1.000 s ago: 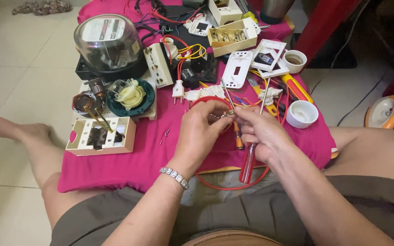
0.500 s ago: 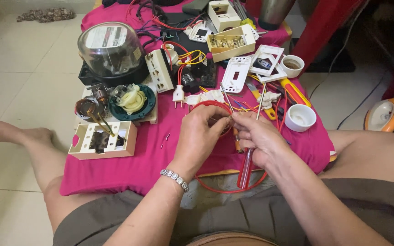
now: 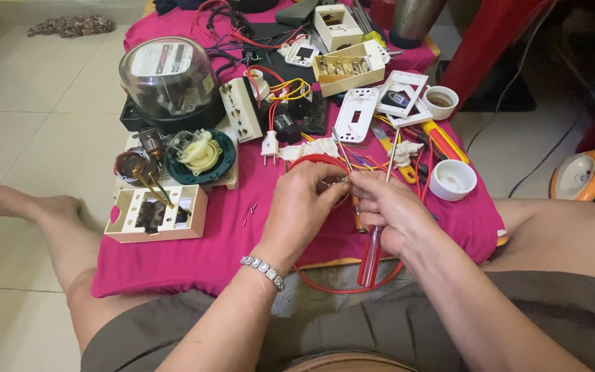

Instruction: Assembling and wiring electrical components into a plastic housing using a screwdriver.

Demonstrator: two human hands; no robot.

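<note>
Now both hands [image 3: 352, 203] sit lower, pinching red wire [image 3: 311, 160].

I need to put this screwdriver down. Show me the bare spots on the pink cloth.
Barest patch: the pink cloth between the beige switch box and the left hand, apart from two tiny bits near its top. A narrow strip lies below the white cup, beside the right hand. Everything behind the hands, around the glass-domed meter, is crowded.

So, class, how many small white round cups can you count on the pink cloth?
2: one white cup near the cloth's right edge, right of the hands, and another farther back beside the white frames. Clutter may hide more.
</note>
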